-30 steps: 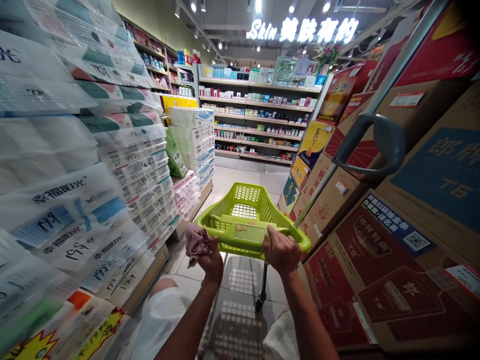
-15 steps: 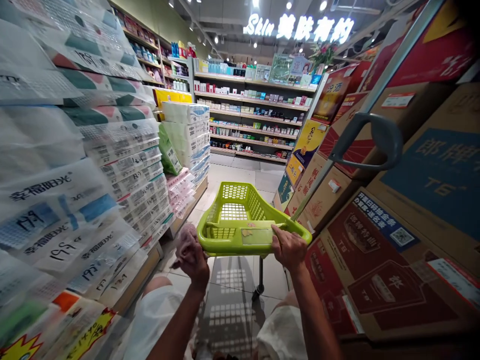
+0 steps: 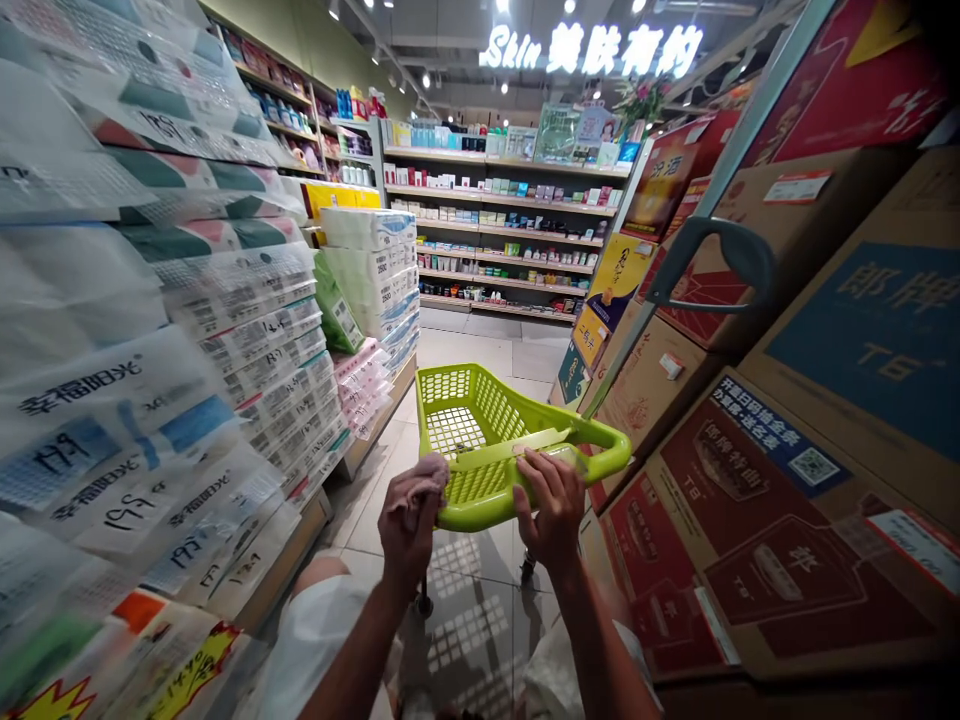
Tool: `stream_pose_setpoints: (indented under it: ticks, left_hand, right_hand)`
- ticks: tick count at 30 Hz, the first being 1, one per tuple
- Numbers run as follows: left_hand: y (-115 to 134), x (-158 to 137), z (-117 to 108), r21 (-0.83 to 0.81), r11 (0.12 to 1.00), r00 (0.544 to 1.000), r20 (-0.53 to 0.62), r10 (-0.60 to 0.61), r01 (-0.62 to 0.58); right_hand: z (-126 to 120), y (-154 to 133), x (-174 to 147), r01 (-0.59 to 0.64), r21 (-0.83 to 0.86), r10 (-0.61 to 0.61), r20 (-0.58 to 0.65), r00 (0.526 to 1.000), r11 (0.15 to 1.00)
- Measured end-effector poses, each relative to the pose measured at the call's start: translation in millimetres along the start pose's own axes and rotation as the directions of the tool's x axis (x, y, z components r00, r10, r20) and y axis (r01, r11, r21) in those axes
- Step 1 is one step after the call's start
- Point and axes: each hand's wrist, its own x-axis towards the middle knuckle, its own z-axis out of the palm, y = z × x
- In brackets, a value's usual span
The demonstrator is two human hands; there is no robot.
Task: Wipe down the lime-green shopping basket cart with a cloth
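A lime-green plastic shopping cart (image 3: 487,516) with a perforated basket stands in front of me, turned at a slant. My left hand (image 3: 409,535) is closed around a crumpled pinkish-grey cloth (image 3: 430,474) at the left end of the cart's near rim. Farther right, my right hand (image 3: 553,505) grips the handle, fingers over its top and thumb on the near side. Only mesh walls and floor show in the basket. A metal pole with a grey-blue grip (image 3: 712,262) slants up past the cart's right side.
Stacked tissue packs (image 3: 277,340) line the left side, with handwritten prices. On the right, liquor cartons (image 3: 780,540) rise close to the cart. Cosmetics shelves (image 3: 502,205) cross the far end. A tiled floor (image 3: 480,345) runs between.
The cart's near side has swung, its right end now farther out and its far end shifted left. My left hand with the cloth moved right onto the rim; my right hand slid left along the handle.
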Motion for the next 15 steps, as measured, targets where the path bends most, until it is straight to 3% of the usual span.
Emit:
stream_pose_setpoints:
  ticks: [2,4,6,9,12,15]
  left_hand:
    - [1,23,-1,-0.015,0.998,0.974,0.220,-0.054,0.058]
    - [1,55,-1,-0.033,0.981,0.901,0.403,-0.163,0.192]
    - [-1,81,2,-0.050,0.953,0.845,0.477,-0.241,0.300]
    - [-2,83,9,-0.004,0.965,0.886,0.398,-0.239,0.262]
    - [-3,52,12,0.081,0.984,0.966,0.191,-0.174,0.161]
    - [-13,28,13,0.007,0.988,0.986,0.067,-0.153,0.153]
  right_hand:
    - [1,6,-2,-0.051,0.021,0.052,-0.029,0.998,0.998]
    - [2,15,-2,-0.064,0.023,0.065,-0.030,0.997,0.998]
    - [4,23,-1,-0.053,0.028,0.054,-0.039,0.998,0.998]
    - [7,27,0,-0.033,0.045,0.037,-0.078,0.996,0.998]
    - [8,26,0,-0.046,0.032,0.049,-0.075,0.996,0.998]
    - [6,25,-2,-0.051,0.048,0.054,-0.069,0.996,0.998]
